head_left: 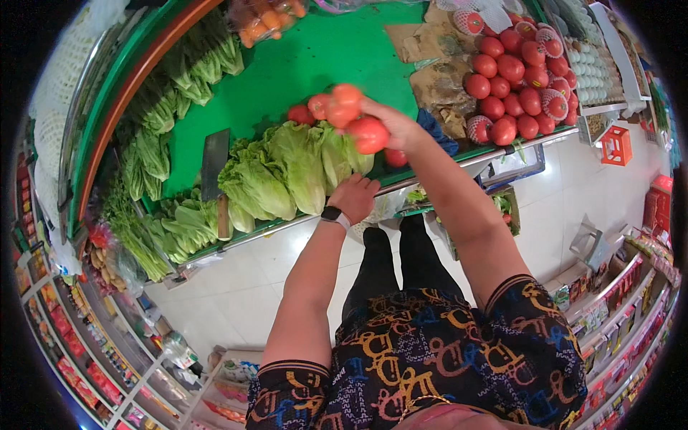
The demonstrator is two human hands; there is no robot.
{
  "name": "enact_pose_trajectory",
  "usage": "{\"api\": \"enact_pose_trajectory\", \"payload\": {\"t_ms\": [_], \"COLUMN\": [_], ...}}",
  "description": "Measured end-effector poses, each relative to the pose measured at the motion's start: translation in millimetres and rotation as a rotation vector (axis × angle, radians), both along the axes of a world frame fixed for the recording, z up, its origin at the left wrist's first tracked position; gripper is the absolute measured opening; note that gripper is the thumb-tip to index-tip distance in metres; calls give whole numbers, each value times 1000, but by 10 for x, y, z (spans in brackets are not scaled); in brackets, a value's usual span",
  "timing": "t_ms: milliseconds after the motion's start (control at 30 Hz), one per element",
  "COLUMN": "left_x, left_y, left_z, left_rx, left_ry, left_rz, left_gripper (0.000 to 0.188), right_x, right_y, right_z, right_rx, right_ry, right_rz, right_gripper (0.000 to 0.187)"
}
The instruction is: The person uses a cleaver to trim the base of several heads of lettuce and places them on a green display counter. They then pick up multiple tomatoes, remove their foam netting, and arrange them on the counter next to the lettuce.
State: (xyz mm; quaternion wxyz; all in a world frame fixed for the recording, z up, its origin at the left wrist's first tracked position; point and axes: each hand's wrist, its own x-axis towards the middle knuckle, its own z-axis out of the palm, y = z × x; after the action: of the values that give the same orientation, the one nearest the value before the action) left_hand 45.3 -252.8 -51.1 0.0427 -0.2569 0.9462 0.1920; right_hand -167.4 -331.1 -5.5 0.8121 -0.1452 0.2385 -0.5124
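My right hand point(394, 126) reaches over the green counter point(315, 61) with its fingers closed on tomatoes. One red tomato point(369, 135) sits against the palm, and a blurred one lies at the fingertips; I cannot tell exactly how many are gripped. Two more tomatoes rest just left of these, behind the lettuce heads point(283, 168). Another tomato point(395, 158) lies below my right wrist, near the counter's front edge. My left hand point(354, 197), with a black watch at the wrist, lies at that edge beside the lettuce. Its fingers are loosely extended and hold nothing visible.
A broad-bladed cleaver point(214, 165) lies left of the lettuce. Leafy greens point(147, 158) line the left side, with bagged carrots point(264, 20) at the back. Piled tomatoes point(510, 68) and egg trays point(593, 68) stand right. An orange-red basket point(616, 145) is on the floor.
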Motion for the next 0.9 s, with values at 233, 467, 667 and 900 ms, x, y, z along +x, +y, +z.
{"api": "enact_pose_trajectory", "payload": {"t_ms": [233,467,667,900], "left_x": [-117,-110,-130,-98], "left_y": [10,27,-2,6], "left_z": [120,127,148,134], "left_rx": [26,-15,71,42], "left_ry": [-2,48,-11,62], "left_rz": [-12,2,6,10], "left_gripper": [18,18,26,26], "right_x": [667,15,-1797,-2209], "right_y": [-278,-60,344,436], "right_z": [-224,-3,-482,-760], "right_rx": [-418,-477,264,121], "right_ry": [1553,1593,2513,2567], "right_rz": [-256,-463,-414,-205], "right_gripper": [78,42,48,48]}}
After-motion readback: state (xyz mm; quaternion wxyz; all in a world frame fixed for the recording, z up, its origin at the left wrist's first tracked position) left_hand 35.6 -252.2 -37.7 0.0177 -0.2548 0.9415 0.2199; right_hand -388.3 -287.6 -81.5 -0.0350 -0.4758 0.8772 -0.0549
